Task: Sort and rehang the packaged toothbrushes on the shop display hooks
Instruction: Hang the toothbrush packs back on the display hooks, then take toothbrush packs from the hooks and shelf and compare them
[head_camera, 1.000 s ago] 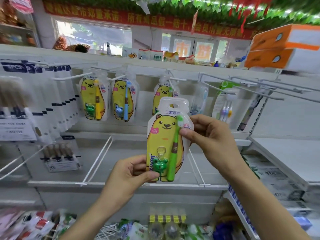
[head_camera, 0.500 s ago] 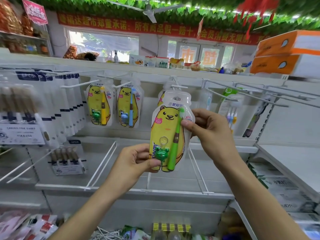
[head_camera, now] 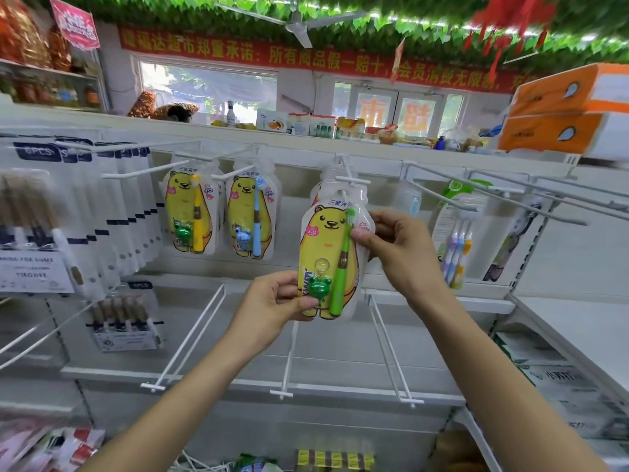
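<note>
Two hands raise one glossy plastic bear-print toothbrush pack (head_camera: 332, 257) to white wire display hook (head_camera: 350, 180), hang hole at hook tip. Left hand (head_camera: 272, 308) pinches lower edge beside green frog charm; right hand (head_camera: 391, 247) grips upper right edge. Pack holds one green brush. Two matching packs hang left: yellow-brush pack (head_camera: 190, 212), blue-brush pack (head_camera: 250, 216). Another partly hidden behind.

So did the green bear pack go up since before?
Yes. The green pack has gone up toward the hook: its top was below the hook bar earlier and now reaches it. Left hand and right hand hold it.
</note>
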